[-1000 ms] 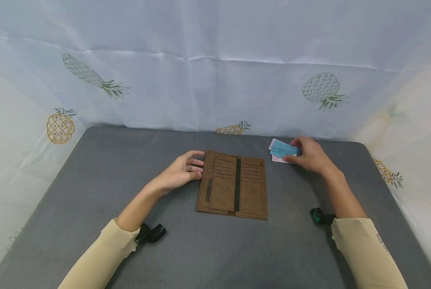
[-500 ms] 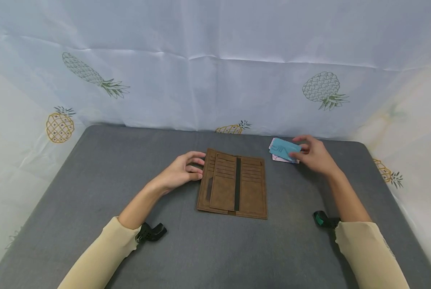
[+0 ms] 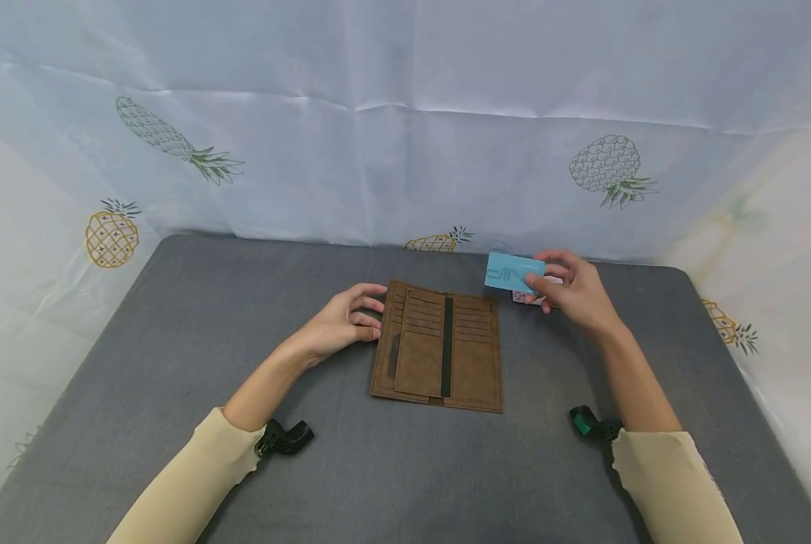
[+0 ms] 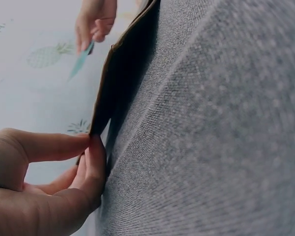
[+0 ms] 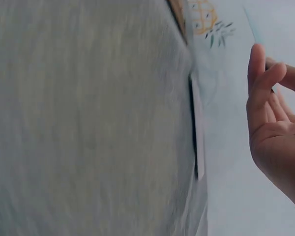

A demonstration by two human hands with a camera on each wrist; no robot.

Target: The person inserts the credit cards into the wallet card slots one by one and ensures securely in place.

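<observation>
A brown wallet [image 3: 419,355] lies spread on the grey table, its rows of card slots facing up and a dark strip down its middle. My left hand [image 3: 340,321] pinches its left edge between thumb and fingers; in the left wrist view that wallet edge [image 4: 102,88] is raised off the cloth. My right hand [image 3: 582,295] holds a light blue card [image 3: 510,270] by its right end, up in the air. Below it, partly covered by the hand, a flat white-and-pink item [image 3: 519,297] rests on the table; the right wrist view shows its thin side.
The grey table [image 3: 405,476] meets a white cloth backdrop [image 3: 378,174] printed with pineapples at its far edge. Black wrist mounts [image 3: 286,438] sit at both sleeve cuffs, close above the tabletop.
The blue card has come up off the white-and-pink item and moved left in my right hand. My left hand and the wallet have barely moved.
</observation>
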